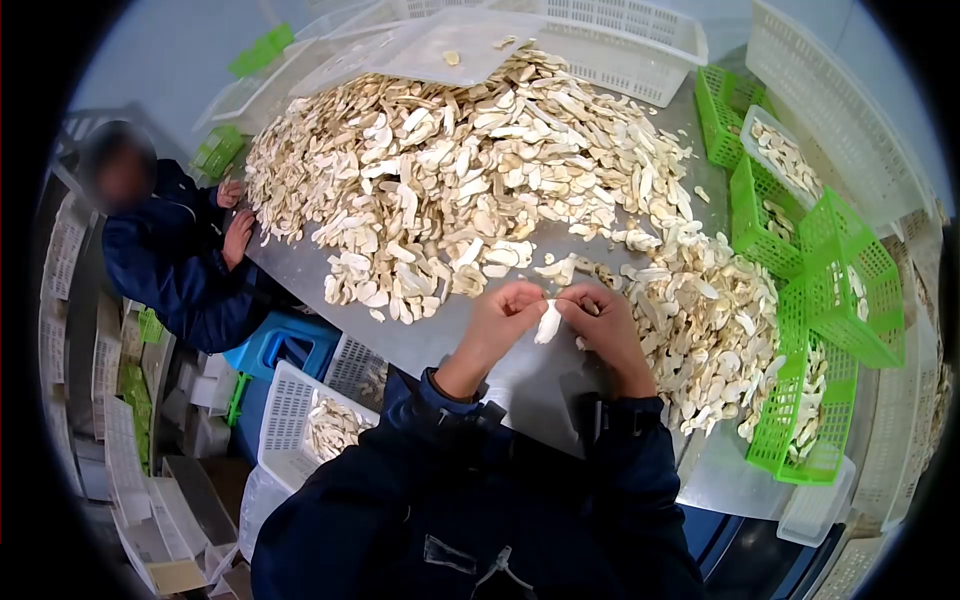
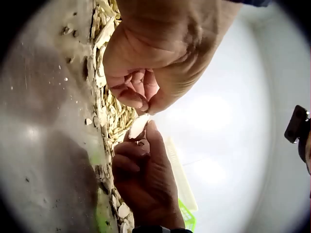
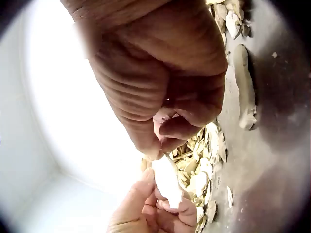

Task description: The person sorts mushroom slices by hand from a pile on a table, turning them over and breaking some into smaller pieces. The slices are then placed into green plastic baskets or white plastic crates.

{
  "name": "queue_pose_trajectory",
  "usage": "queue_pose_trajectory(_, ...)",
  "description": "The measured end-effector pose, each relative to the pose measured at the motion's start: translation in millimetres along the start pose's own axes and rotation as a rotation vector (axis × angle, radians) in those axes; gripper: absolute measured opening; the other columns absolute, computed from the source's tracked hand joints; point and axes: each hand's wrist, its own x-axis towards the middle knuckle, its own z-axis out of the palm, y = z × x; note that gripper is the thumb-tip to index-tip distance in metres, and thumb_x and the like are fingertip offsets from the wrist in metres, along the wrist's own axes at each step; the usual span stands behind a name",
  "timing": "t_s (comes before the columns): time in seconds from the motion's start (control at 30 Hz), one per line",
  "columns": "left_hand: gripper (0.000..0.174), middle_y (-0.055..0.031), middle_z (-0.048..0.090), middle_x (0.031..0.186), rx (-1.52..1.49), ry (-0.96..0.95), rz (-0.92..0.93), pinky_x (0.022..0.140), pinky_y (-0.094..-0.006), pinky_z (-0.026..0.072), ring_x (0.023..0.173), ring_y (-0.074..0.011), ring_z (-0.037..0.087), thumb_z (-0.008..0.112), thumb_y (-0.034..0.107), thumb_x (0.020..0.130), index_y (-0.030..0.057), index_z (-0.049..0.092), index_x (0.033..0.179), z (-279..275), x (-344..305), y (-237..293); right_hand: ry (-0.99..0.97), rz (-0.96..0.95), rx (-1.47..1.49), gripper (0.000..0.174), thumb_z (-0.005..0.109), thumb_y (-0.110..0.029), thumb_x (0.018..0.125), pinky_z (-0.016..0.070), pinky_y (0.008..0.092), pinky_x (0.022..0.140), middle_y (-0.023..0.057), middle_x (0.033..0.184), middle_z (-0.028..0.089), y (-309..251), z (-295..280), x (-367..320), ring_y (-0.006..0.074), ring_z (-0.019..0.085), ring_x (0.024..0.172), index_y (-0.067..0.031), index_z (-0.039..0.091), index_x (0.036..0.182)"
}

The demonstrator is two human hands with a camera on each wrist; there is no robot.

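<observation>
Between my hands, above the near edge of the metal table (image 1: 410,345), is one pale dried mushroom slice (image 1: 547,322). My left hand (image 1: 503,322) pinches it from one side with thumb and fingertips. From the other side my right hand (image 1: 607,325) pinches it too, the two sets of fingertips close together. The slice's white face (image 3: 167,182) shows in the right wrist view. Beyond the hands lies a large pile of similar slices (image 1: 450,190), and a smaller heap (image 1: 705,330) spreads to the right of my right hand.
Green baskets (image 1: 765,215) with slices line the table's right side. A white crate (image 1: 620,45) and a translucent lid (image 1: 450,50) are at the back. Another person (image 1: 180,250) is at the left edge. A white basket of slices (image 1: 285,400) stands lower left.
</observation>
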Motion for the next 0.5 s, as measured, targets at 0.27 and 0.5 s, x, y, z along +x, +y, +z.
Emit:
queue_pose_trajectory(0.27,0.014,0.0009,0.065,0.082,0.032,-0.018,0.025,0.058,-0.0175,0.0421,0.068,-0.0023,0.055,0.067,0.006,0.088,0.0017,0.063,0.101,-6.3,-0.9,-6.0,0.048,-0.076,-0.212,0.016,0.07,-0.016,0.085,0.0427,0.0228,0.06,-0.0006,0.072,0.063,-4.8,2.8,-3.7,0.0051,0.053,0.066,-0.001,0.069,0.091)
queue_pose_trajectory(0.5,0.016,0.0012,0.065,0.081,0.003,0.028,-0.005,0.058,-0.0174,0.042,0.068,-0.0023,0.056,0.067,0.003,0.087,0.0024,0.062,0.102,-4.9,-4.0,-3.5,0.083,-0.196,-0.306,0.017,0.067,-0.016,0.087,0.0406,0.0225,0.056,-0.0018,0.07,0.062,5.5,7.0,-0.6,0.004,0.05,0.063,0.0008,0.069,0.09)
